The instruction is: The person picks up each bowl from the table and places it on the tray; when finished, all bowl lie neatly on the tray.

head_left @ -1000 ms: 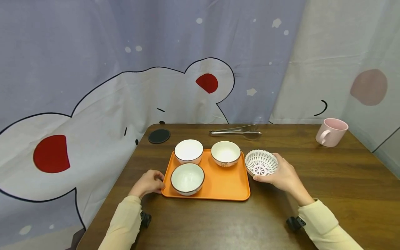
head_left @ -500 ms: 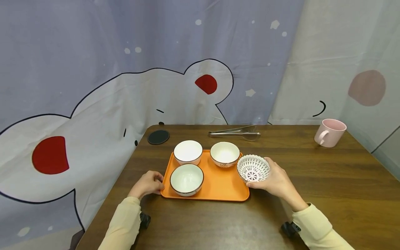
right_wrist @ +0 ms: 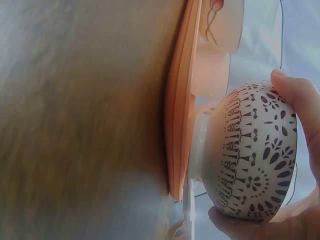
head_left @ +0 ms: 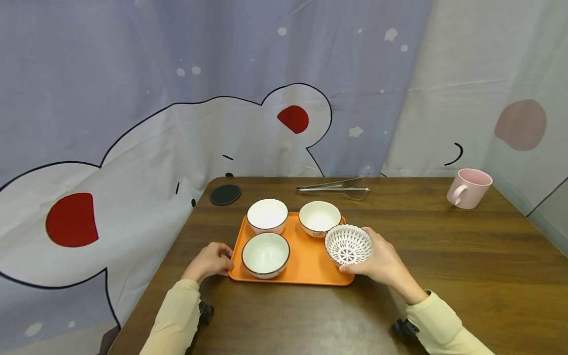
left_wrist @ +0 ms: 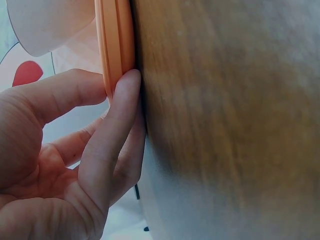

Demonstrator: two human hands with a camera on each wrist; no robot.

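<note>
My right hand grips a white bowl by its side; the bowl has a scalloped rim and a dark petal pattern. In the right wrist view, the thumb and fingers span its rim, and its foot is right at the surface of the orange tray. At the tray's front left corner my left hand pinches the edge between thumb and fingers, as the left wrist view shows. Three other bowls stand on the tray: a white one back left, a pale green-white one front left, a cream one back right.
Behind the tray lie metal tongs. A round black coaster is at the back left of the wooden table, and a pink mug stands at the back right. A patterned curtain hangs behind.
My right hand has carried the patterned bowl left and towards me, from beside the tray's right edge to over its right part. The left hand and the tray have stayed in place.
</note>
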